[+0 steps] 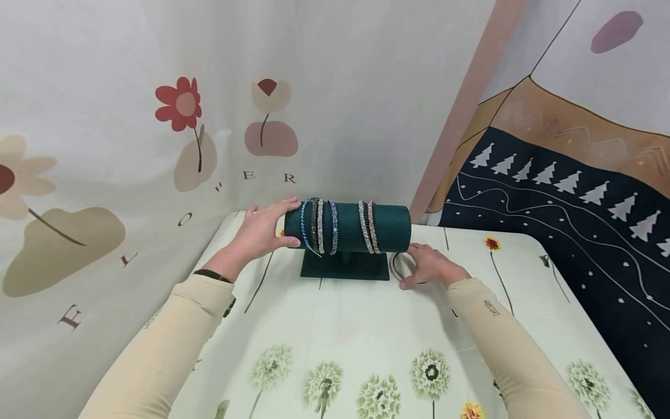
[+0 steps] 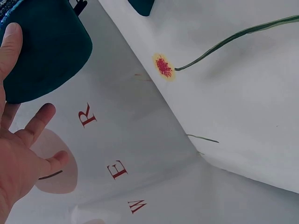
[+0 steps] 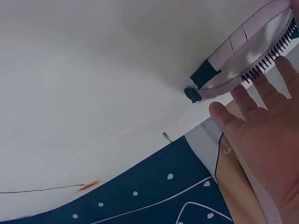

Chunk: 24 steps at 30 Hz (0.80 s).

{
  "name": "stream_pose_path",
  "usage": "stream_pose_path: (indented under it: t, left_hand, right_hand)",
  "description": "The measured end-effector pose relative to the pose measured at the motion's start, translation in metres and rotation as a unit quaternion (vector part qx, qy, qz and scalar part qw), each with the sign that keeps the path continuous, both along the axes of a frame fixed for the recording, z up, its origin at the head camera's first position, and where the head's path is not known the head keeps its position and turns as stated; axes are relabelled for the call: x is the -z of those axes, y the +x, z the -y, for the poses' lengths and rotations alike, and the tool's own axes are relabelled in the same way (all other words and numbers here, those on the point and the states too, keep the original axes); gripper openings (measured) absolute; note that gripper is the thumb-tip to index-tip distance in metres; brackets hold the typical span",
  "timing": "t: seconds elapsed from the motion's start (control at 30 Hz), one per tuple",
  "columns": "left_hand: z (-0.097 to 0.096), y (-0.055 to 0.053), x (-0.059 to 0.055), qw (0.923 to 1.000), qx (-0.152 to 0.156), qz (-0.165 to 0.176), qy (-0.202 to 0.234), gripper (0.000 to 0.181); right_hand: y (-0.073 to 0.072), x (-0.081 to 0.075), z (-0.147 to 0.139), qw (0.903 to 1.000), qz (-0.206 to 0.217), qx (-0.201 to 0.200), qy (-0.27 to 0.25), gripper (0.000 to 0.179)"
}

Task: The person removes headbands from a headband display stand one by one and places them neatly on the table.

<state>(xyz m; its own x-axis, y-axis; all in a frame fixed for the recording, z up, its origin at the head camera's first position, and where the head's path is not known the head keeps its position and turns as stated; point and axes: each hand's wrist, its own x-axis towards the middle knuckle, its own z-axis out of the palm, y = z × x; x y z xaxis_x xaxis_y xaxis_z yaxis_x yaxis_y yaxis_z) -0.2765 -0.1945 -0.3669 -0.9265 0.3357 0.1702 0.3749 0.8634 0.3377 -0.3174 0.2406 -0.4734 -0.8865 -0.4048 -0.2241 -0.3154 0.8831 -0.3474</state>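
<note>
A dark green padded cylinder on a flat base, a headband stand (image 1: 348, 227), lies across the table. My left hand (image 1: 259, 228) grips its left end, thumb at the front and fingers over the top and back; the left wrist view shows the thumb (image 2: 11, 46) against the green end. Several glittery headbands (image 1: 320, 227) in blue, dark and silver sit toward the left of the cylinder. A silver and a rose-gold headband (image 1: 372, 227) are right of its middle. Beside the base, my right hand (image 1: 431, 265) holds a pale lilac headband (image 3: 243, 37) with dark tips and inner teeth.
A white tablecloth (image 1: 335, 320) with printed flowers covers the table. Behind and left hangs a pale curtain (image 1: 340, 105) with flowers and letters. Dark blue printed fabric (image 1: 523, 215) drops along the table's right edge.
</note>
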Motion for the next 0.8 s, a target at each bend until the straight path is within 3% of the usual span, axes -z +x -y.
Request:
stream_pose_path:
  t: [0.8]
  left_hand:
    - [-0.001, 0.001, 0.0, 1.0, -0.006, 0.002, -0.001, 0.093]
  right_hand:
    - [0.004, 0.004, -0.012, 0.9981, -0.01, 0.008, -0.06, 0.12]
